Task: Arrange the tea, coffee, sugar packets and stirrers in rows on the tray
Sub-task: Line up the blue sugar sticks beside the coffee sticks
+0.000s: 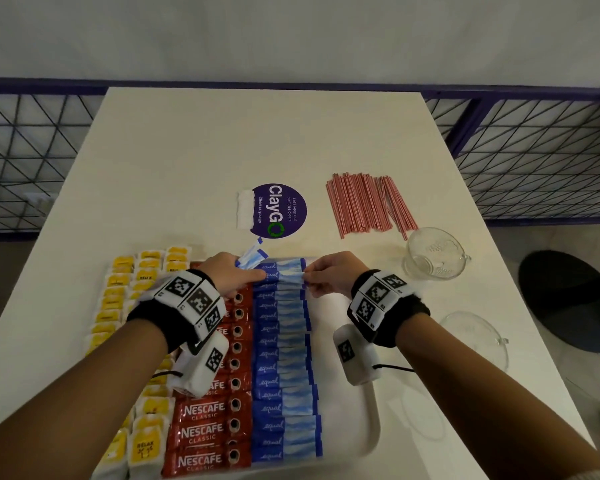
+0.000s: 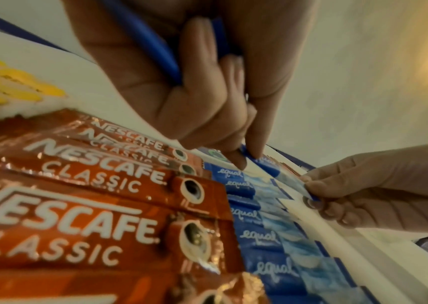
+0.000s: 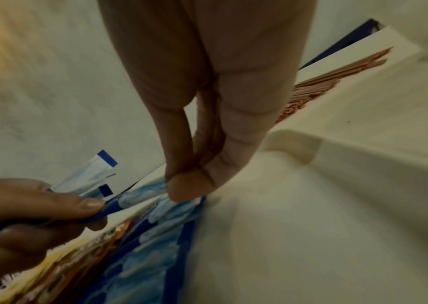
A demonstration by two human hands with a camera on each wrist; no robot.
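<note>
From the head view, your left hand (image 1: pixel 226 273) and right hand (image 1: pixel 329 275) each pinch an end of one blue sugar packet (image 1: pixel 284 276) at the far end of the tray (image 1: pixel 368 410) row, stirrers (image 1: pixel 364 204) still on the table (image 1: pixel 187 150). Left wrist view: your left hand's curled fingers (image 2: pixel 205 115) also clutch spare packets (image 2: pixel 153 47). Right wrist view: thumb and forefinger (image 3: pixel 181 185) pressed together on the packet's edge.

Hands: two are seen, a left hand (image 1: pixel 227 273) and a right hand (image 1: pixel 329 275).
Trays: one white tray (image 1: pixel 369 410) is seen.
Blue sweetener packets (image 1: pixel 279 355): roughly sixteen are laid in one row; a few more are held in the left hand.
Red coffee sachets (image 1: pixel 210 433): about ten are counted, some hidden by the wrist.
Yellow tea bags (image 1: pixel 146 441): too many are hidden for a count.
Stirrers (image 1: pixel 364 204): one loose pile, too fine to be counted.
Glass cups: two are seen, a near one (image 1: pixel 475 337) and a far one (image 1: pixel 433 252).
Round stickers: one purple sticker (image 1: pixel 281 211) is seen.
</note>
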